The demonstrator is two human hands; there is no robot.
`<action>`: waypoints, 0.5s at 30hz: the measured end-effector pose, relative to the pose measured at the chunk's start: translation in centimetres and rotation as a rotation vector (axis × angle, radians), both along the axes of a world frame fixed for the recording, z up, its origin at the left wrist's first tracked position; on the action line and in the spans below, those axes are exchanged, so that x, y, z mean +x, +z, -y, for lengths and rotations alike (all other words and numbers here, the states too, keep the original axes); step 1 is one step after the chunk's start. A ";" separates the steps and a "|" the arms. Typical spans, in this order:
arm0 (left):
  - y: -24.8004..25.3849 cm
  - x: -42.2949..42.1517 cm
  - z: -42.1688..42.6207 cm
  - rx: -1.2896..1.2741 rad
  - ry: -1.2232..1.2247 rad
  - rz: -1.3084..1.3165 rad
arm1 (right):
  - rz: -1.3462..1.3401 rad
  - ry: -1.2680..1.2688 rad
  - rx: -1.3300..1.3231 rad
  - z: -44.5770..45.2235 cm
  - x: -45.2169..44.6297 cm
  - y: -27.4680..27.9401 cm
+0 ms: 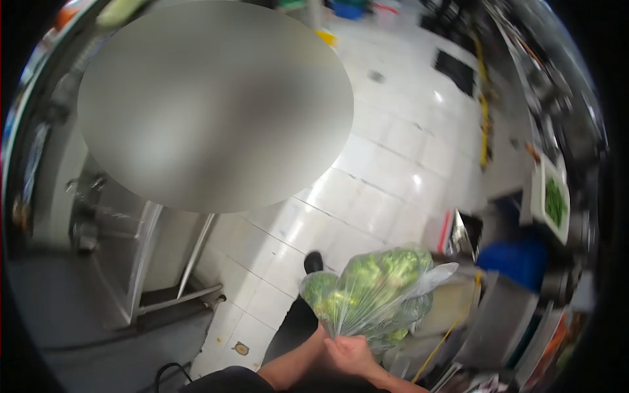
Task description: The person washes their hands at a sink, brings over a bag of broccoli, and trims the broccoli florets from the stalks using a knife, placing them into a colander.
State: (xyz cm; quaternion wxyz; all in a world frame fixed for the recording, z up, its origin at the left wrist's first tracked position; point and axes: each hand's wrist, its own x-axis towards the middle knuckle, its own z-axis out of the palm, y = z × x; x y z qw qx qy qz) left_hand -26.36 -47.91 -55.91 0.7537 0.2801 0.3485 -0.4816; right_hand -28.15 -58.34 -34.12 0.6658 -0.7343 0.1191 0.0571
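A clear plastic bag of broccoli (373,285) bulges out in front of my body, low in the view. My right hand (352,354) is closed in a fist around the gathered plastic at its near end. Close against it, my left hand (322,335) is partly hidden behind the bag and the right hand; it also appears to grip the bunched plastic. The green florets show through the film, and a loose flap of plastic sticks out to the right.
White floor tiles (386,177) stretch ahead. On the left stands a metal-legged table (152,249). A white tray of chopped greens (555,203) sits on the right, above a blue container (514,259). A grey blurred oval hides the upper left.
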 end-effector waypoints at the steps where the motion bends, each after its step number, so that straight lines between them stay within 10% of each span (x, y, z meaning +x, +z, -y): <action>1: 1.5 1.2 -1.3 0.000 0.086 0.022 | 0.053 0.069 -0.002 -0.5 1.9 1.4; 8: 11.6 18.0 -9.9 -0.010 0.659 0.307 | 0.543 0.621 -0.005 -6.0 20.3 13.8; 15: 28.7 43.5 -26.5 0.105 0.776 0.610 | 0.688 0.225 0.180 -23.0 46.0 23.6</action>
